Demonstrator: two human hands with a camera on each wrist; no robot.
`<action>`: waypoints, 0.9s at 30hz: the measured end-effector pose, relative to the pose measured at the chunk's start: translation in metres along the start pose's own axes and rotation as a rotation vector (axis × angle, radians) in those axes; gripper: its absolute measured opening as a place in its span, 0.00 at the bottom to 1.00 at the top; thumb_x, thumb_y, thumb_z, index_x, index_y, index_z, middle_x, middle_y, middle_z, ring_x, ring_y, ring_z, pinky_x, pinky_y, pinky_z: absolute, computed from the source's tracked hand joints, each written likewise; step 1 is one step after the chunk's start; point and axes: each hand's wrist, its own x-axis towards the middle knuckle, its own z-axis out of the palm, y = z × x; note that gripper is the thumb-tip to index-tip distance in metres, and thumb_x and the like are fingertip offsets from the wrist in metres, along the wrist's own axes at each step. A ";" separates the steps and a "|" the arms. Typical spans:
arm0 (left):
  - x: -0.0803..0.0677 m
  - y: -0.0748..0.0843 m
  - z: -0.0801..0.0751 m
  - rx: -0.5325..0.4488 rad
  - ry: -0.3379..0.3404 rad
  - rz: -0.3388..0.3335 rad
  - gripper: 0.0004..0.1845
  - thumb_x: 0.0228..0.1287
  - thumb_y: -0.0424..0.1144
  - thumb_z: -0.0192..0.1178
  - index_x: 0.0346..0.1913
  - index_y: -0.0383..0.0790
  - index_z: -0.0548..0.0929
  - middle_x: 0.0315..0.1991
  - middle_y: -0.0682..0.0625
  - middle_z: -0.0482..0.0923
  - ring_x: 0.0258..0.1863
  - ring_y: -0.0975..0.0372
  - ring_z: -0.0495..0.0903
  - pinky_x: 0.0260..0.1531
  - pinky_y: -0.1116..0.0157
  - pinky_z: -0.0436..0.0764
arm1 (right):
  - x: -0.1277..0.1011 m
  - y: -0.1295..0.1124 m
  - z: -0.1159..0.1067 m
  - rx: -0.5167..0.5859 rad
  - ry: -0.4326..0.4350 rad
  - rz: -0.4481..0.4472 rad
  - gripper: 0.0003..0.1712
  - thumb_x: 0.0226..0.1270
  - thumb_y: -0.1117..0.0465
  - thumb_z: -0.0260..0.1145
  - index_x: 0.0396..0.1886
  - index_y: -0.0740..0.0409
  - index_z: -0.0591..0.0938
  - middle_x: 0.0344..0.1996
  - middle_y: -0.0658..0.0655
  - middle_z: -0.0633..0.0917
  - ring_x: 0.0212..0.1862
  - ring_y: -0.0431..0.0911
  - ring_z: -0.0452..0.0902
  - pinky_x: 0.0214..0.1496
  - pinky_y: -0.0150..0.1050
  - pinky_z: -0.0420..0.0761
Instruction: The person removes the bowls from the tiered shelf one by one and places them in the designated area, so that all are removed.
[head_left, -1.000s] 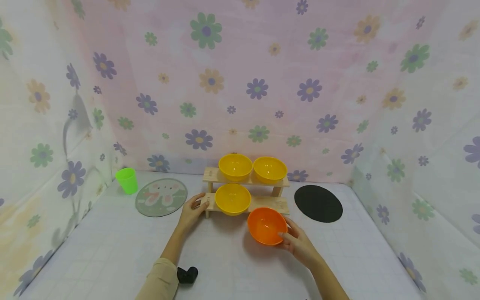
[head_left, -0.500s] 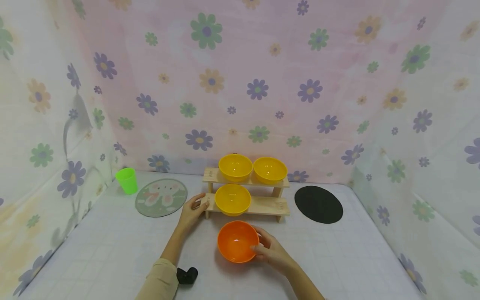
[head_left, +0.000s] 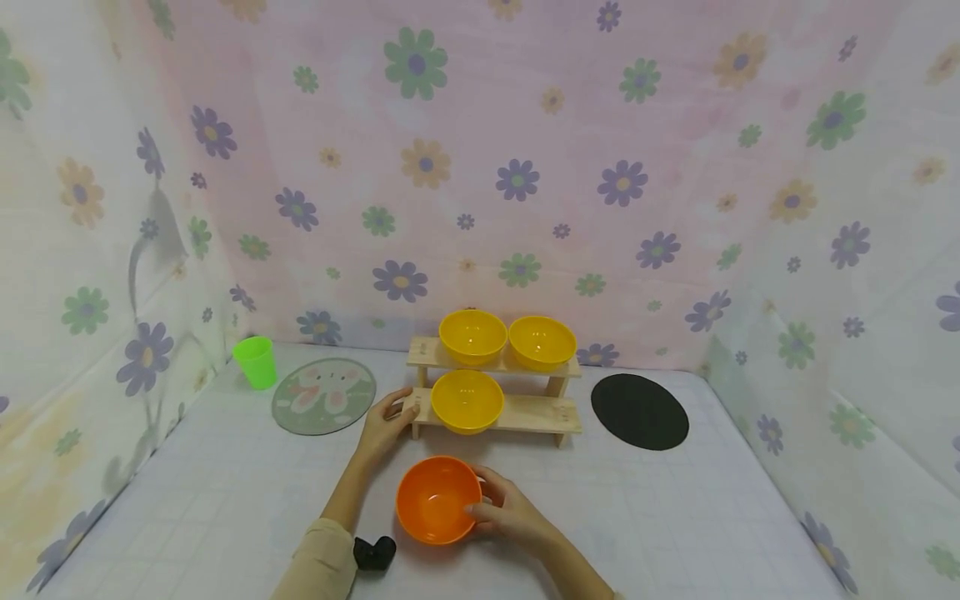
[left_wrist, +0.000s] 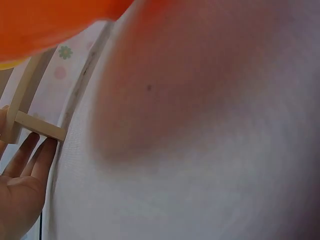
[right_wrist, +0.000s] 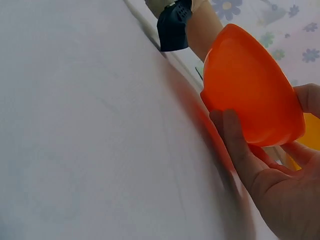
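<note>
My right hand (head_left: 513, 518) holds an orange bowl (head_left: 431, 500) by its right side, thumb over the rim and fingers under the bottom. In the right wrist view the orange bowl (right_wrist: 250, 90) is tilted above the white surface, its shadow below. My left hand (head_left: 385, 423) grips the left end of the lower step of a two-step wooden rack (head_left: 532, 412); in the left wrist view its fingertips (left_wrist: 49, 142) touch the rack's leg. One yellow bowl (head_left: 467, 402) sits on the lower step. Two more, a yellow bowl (head_left: 472, 338) and another yellow bowl (head_left: 542, 343), stand on the upper step.
Left of the rack lies a round rabbit-print mat (head_left: 324, 397), with a green cup (head_left: 256, 363) beyond it. A black round mat (head_left: 640, 411) lies to the right. The left wrist wears a black device (head_left: 374, 552). Flowered cloth walls (head_left: 480, 208) enclose the table.
My right hand has carried the orange bowl left and nearer to me, away from the front of the rack's lower right. My left hand stays at the rack's left end.
</note>
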 end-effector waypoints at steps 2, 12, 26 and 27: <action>0.000 0.000 0.000 -0.002 -0.001 0.004 0.25 0.64 0.35 0.60 0.63 0.30 0.70 0.61 0.33 0.70 0.57 0.44 0.73 0.47 0.69 0.79 | 0.003 -0.001 0.003 0.010 -0.005 -0.003 0.37 0.62 0.67 0.60 0.70 0.66 0.58 0.63 0.70 0.67 0.53 0.51 0.73 0.46 0.40 0.82; -0.002 0.003 0.000 0.020 0.007 0.009 0.26 0.64 0.35 0.60 0.63 0.29 0.70 0.60 0.31 0.69 0.56 0.43 0.73 0.48 0.64 0.80 | 0.011 0.003 0.012 0.017 -0.048 -0.030 0.37 0.65 0.67 0.60 0.71 0.66 0.57 0.64 0.72 0.66 0.54 0.52 0.74 0.45 0.40 0.82; -0.001 0.000 0.001 0.006 0.010 0.037 0.25 0.63 0.34 0.60 0.61 0.28 0.71 0.55 0.28 0.73 0.52 0.43 0.77 0.44 0.65 0.81 | 0.011 0.009 0.008 -0.022 -0.032 -0.102 0.32 0.68 0.63 0.60 0.68 0.67 0.62 0.56 0.70 0.72 0.41 0.53 0.82 0.43 0.47 0.83; -0.001 0.000 0.001 0.003 0.011 0.032 0.25 0.63 0.34 0.60 0.61 0.28 0.71 0.55 0.28 0.72 0.52 0.43 0.77 0.44 0.65 0.81 | 0.011 0.009 0.007 -0.047 -0.024 -0.115 0.32 0.68 0.63 0.60 0.68 0.68 0.62 0.56 0.71 0.73 0.40 0.52 0.82 0.42 0.46 0.83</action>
